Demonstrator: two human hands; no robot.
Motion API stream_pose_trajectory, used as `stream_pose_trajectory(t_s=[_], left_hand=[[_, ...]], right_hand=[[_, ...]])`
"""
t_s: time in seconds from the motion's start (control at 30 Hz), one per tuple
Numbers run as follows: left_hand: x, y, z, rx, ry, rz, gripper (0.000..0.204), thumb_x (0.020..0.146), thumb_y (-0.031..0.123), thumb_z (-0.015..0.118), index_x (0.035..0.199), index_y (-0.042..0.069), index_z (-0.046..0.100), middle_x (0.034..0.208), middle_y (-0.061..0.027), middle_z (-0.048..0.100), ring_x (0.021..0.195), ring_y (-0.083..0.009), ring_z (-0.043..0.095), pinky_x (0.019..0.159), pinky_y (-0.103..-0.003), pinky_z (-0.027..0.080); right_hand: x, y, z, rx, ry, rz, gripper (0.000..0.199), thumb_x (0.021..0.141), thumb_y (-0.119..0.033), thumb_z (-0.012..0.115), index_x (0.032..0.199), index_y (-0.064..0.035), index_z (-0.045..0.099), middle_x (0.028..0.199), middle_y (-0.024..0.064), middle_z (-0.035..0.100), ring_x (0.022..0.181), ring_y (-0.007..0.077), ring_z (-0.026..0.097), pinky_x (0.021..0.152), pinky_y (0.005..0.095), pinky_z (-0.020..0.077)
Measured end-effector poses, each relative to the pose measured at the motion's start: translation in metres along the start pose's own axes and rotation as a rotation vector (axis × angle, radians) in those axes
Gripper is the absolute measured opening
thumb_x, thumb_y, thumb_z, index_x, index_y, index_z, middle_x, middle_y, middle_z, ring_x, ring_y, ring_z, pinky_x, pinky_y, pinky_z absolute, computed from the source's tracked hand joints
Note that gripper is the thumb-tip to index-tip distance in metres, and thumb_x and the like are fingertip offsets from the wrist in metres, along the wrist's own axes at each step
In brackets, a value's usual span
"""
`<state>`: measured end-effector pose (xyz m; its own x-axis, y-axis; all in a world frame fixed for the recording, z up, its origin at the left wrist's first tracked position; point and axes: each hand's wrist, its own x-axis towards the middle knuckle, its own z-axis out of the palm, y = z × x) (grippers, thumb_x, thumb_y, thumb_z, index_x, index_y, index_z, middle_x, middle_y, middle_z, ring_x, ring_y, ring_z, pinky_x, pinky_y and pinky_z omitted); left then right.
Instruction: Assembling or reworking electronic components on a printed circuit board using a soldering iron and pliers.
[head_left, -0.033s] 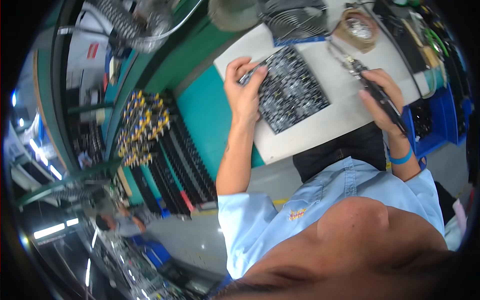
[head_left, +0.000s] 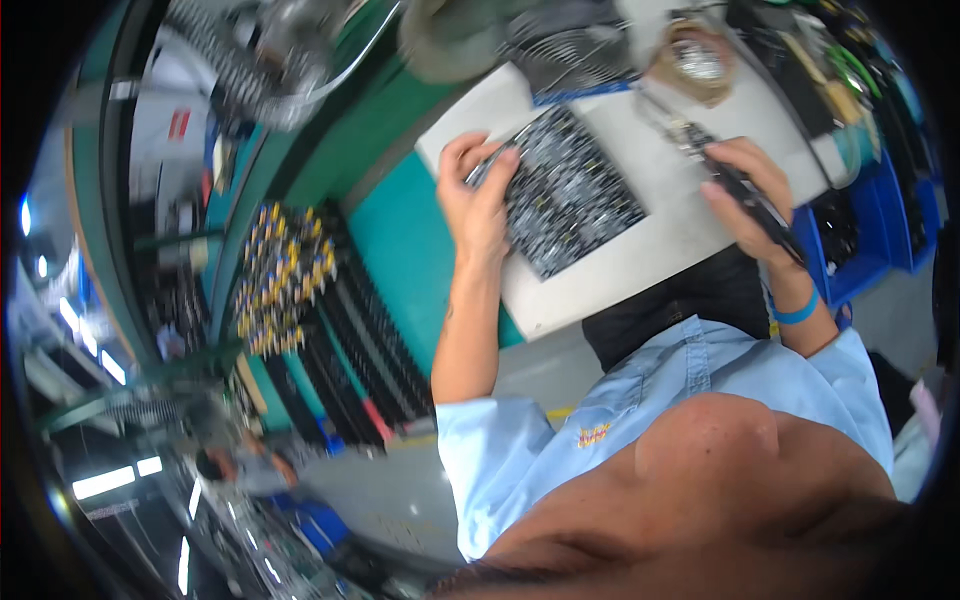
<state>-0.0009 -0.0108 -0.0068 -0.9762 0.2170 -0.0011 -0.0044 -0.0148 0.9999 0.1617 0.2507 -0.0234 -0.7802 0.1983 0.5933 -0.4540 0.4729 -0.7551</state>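
Observation:
A dark rectangular board, densely speckled with grey and white, lies on a white work sheet; motion blur hides its details. My left hand is closed at the board's upper left edge, thumb on top and fingers curled beyond. A small dark edge shows between thumb and fingers; whether it belongs to the board I cannot tell. To the right of the board, my right hand grips a slim black-handled tool with a metal front end. Its blurred tip points to the upper left, apart from the board.
Behind the board stands a black fan with a round grille. A round tin of silvery material sits to its right. Blue bins hang at the right edge. Many yellow-and-blue-tipped parts and black strips are on the left. Another person is farther off.
The whole view has shifted slightly, so the bench, board and both hands appear a little lower and to the left. Both grips look the same.

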Motion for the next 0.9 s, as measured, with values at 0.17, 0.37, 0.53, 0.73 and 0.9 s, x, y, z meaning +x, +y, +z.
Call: stream_pose_trajectory(t_s=[0.17,0.37,0.53,0.73,0.9], left_hand=[[-0.008,-0.001,-0.012,0.012,0.056,-0.019,0.039,0.085,0.005,0.072,0.12,0.003,0.055,0.096,-0.0066,0.062,0.085,-0.0141,0.06,0.081,-0.023,0.048],[-0.006,0.004,0.001,-0.081,-0.025,-0.03,0.039,0.086,0.002,0.07,0.121,0.004,0.052,0.097,-0.0061,0.062,0.083,-0.0125,0.059,0.08,-0.023,0.047],[-0.005,0.003,-0.001,-0.091,-0.018,-0.031,0.039,0.086,0.002,0.07,0.12,0.003,0.052,0.097,-0.006,0.062,0.082,-0.012,0.058,0.079,-0.022,0.047],[-0.004,0.002,-0.002,-0.08,-0.027,-0.015,0.038,0.086,0.002,0.069,0.12,0.004,0.052,0.096,-0.0053,0.062,0.081,-0.0115,0.058,0.078,-0.022,0.047],[-0.005,0.004,-0.001,-0.077,-0.01,-0.035,0.038,0.086,0.002,0.069,0.121,0.004,0.052,0.095,-0.0044,0.061,0.08,-0.0114,0.058,0.077,-0.022,0.047]], right_hand=[[0.0,0.009,-0.001,0.04,0.022,0.016,0.039,0.075,0.002,0.072,0.113,0.001,0.065,0.096,0.0132,0.066,0.08,0.0241,0.061,0.075,0.0323,0.049],[-0.005,0.006,-0.003,0.081,0.04,0.013,0.04,0.073,0.005,0.071,0.113,0.0002,0.066,0.093,0.0112,0.066,0.073,0.0203,0.06,0.069,0.0297,0.0487],[-0.002,0.005,-0.001,0.096,0.033,-0.005,0.041,0.073,0.006,0.071,0.113,0.0001,0.066,0.093,0.0112,0.066,0.073,0.0202,0.06,0.068,0.0293,0.0485],[-0.005,0.009,-0.002,0.105,0.039,0.024,0.041,0.073,0.007,0.072,0.114,0.0001,0.066,0.094,0.0114,0.066,0.074,0.0204,0.06,0.068,0.029,0.0485],[-0.002,0.006,-0.002,0.111,0.047,-0.009,0.042,0.074,0.006,0.072,0.114,0.0001,0.066,0.095,0.0117,0.067,0.074,0.0206,0.061,0.069,0.0291,0.0487]])
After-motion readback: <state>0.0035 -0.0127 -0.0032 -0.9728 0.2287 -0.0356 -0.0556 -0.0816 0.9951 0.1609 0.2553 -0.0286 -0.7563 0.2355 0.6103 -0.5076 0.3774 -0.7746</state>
